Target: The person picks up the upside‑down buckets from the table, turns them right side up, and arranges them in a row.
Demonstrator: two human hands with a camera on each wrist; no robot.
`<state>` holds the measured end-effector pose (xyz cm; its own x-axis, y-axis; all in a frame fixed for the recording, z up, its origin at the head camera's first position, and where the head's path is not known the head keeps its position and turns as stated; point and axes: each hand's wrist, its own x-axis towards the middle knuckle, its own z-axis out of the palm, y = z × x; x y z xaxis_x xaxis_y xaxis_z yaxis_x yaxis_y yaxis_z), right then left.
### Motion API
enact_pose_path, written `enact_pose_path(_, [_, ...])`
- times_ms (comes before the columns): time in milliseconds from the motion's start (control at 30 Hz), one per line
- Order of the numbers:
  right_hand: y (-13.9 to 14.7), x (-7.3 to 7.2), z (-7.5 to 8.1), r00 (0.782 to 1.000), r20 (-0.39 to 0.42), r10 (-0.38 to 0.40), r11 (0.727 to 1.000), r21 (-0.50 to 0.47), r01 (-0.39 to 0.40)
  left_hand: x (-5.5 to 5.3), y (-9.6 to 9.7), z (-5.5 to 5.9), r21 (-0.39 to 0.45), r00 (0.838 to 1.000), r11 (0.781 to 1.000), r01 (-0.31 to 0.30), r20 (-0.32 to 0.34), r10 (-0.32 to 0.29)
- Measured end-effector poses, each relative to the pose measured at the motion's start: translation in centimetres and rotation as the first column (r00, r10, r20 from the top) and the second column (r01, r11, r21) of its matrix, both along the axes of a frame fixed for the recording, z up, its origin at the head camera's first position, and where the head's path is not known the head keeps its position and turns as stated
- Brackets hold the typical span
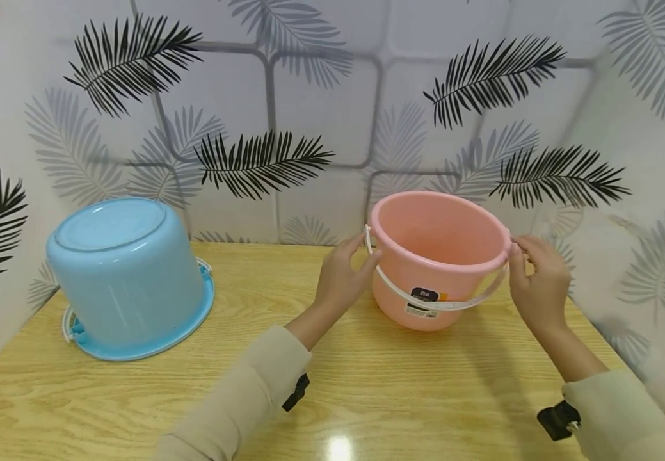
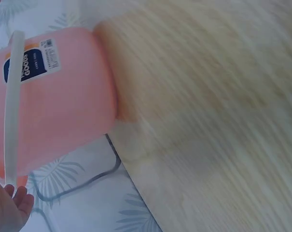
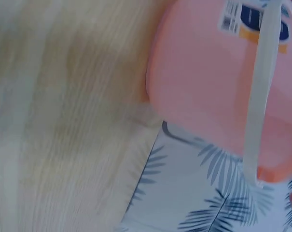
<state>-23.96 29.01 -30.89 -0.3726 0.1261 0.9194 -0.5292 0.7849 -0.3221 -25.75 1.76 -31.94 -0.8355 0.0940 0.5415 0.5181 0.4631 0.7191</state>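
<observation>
A pink bucket (image 1: 390, 282) with its mouth up is between my two hands, near the back of the table. Its white handle (image 1: 453, 306) hangs down across the front, over a dark printed label (image 1: 424, 294). At the left rim, by the handle's end, my left hand (image 1: 345, 272) grips the bucket between thumb and fingers. My right hand (image 1: 539, 278) pinches the opposite rim, by the other handle joint. In the left wrist view the fingertips (image 2: 24, 200) show at the handle's end. Only a sliver of the right hand appears in the right wrist view.
Upside down on the left of the wooden table (image 1: 251, 384) sits a blue bucket (image 1: 130, 282), its white handle partly showing at the rim. A wall covering with a leaf pattern (image 1: 320, 96) stands right behind the table and along its sides.
</observation>
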Motion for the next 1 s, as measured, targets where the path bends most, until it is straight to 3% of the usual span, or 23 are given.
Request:
enact_pose_path(67, [-0.5, 0.5, -0.3, 0.998, -0.059, 0.017, 0.998, 0.063, -0.013, 0.5, -0.6, -0.4, -0.051, 0.999, 0.999, -0.011, -0.05, 0.008])
enact_pose_path(233, [-2.2, 1.7, -1.2, 0.984, -0.156, 0.084, 0.987, 0.148, -0.061, 1.6, -2.2, -1.4, -0.15, 0.995, 0.989, -0.015, -0.098, 0.0])
enact_pose_path(500, [-5.3, 4.2, -2.0, 0.96, -0.246, 0.132, 0.976, 0.201, -0.083, 3.4, -4.7, -2.9, -0.284, 0.986, 0.958, -0.023, -0.164, -0.025])
enact_pose_path(733, [-7.1, 5.8, -3.5, 0.946, -0.137, 0.294, 0.905, 0.359, -0.229, 4.9, -6.5, -4.2, -0.343, 0.988, 0.939, 0.001, -0.145, -0.055])
enact_pose_path(1000, [-9.3, 6.4, -5.6, 0.921, 0.046, 0.387, 0.807, 0.466, -0.362, 6.4, -8.5, -5.2, -0.441, 0.981, 0.898, -0.004, -0.176, -0.082])
